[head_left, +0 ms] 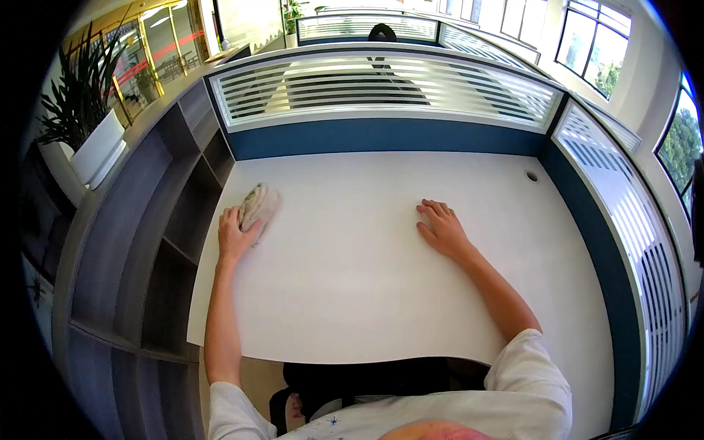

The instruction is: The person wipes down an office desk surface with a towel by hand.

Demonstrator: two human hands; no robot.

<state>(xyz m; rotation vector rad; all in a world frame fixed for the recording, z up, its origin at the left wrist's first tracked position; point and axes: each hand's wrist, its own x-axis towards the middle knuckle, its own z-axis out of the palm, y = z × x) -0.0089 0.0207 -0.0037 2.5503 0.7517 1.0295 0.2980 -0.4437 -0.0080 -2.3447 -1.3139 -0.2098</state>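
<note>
A crumpled, pale greyish cloth (258,204) lies on the white desk (337,271), near its left side. My left hand (236,233) is closed on the near left part of this cloth, thumb along its edge and fingers partly hidden. The cloth's far end sticks out past my fingertips. Over on the right half of the desktop, my right hand (443,230) rests palm down with its fingers stretched out. It holds nothing.
Dark wooden shelves (169,220) border the desk on the left, with a white planter (99,150) above them. Blue partitions with striped glass (389,88) enclose the back and right. A round cable hole (532,176) sits at the back right corner.
</note>
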